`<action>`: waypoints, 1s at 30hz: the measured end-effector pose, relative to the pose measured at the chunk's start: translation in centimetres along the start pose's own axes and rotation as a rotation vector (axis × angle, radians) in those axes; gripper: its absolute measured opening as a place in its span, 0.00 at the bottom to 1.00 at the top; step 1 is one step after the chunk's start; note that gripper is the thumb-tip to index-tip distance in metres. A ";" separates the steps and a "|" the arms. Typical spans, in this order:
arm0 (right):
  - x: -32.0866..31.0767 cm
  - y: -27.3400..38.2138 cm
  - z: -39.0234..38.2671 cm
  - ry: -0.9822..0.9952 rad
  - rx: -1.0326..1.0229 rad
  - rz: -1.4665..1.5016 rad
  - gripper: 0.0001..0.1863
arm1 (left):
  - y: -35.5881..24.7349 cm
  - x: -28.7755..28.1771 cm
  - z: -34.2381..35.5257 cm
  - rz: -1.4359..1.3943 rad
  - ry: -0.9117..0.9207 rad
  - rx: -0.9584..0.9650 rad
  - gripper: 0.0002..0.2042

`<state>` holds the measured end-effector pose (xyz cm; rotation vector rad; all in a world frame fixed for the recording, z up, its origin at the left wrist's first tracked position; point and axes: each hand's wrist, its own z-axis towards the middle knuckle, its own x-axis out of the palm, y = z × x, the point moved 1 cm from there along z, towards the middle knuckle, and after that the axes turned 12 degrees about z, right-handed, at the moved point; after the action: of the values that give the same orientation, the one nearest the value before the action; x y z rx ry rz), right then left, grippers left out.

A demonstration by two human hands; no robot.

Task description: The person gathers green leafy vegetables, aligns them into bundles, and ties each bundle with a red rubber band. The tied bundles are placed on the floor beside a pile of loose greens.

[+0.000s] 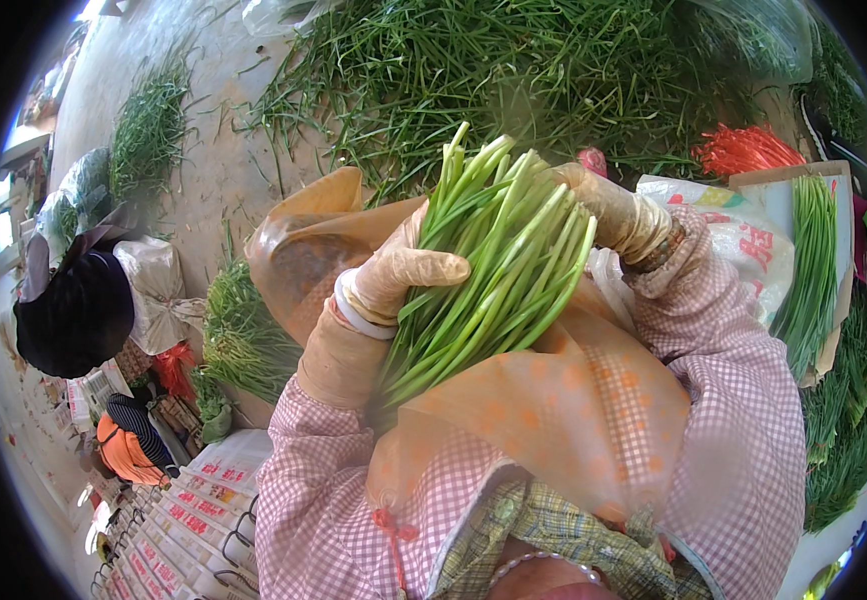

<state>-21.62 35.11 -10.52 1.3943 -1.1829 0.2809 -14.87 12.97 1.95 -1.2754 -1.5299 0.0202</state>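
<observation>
Now | chive bundle [488, 270] | clasped between hands: left [393, 275], right [608, 205]

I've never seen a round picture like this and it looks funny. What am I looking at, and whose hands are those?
The picture comes from a small camera worn on a person's head, looking down. Its lens sees very wide, so the picture is round and straight things bend near the edge.

The two hands belong to that person. They wear thin gloves and pink checked sleeves. The left hand and the right hand together grip a bunch of long green stalks, held over an orange apron.

On the ground ahead lies a big pile of loose stalks. To the right are red ties and a tidy row of stalks on cardboard. At the left another person works nearby.
</observation>
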 end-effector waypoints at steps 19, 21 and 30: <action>-0.5 1.6 -0.8 -0.176 -0.216 -0.310 0.11 | 2.0 -1.1 0.1 0.078 0.008 -0.154 0.43; 0.8 5.4 -1.3 -0.280 -0.196 -0.116 0.10 | 2.0 -0.7 0.2 0.078 0.031 -0.140 0.43; 9.0 10.9 0.9 0.274 -0.399 -0.732 0.26 | -0.7 1.4 -0.5 0.033 0.079 -0.140 0.46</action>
<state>-26.31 32.77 2.61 1.2866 -0.4173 -0.2646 -14.76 13.38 3.52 -1.3959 -1.4630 -0.1169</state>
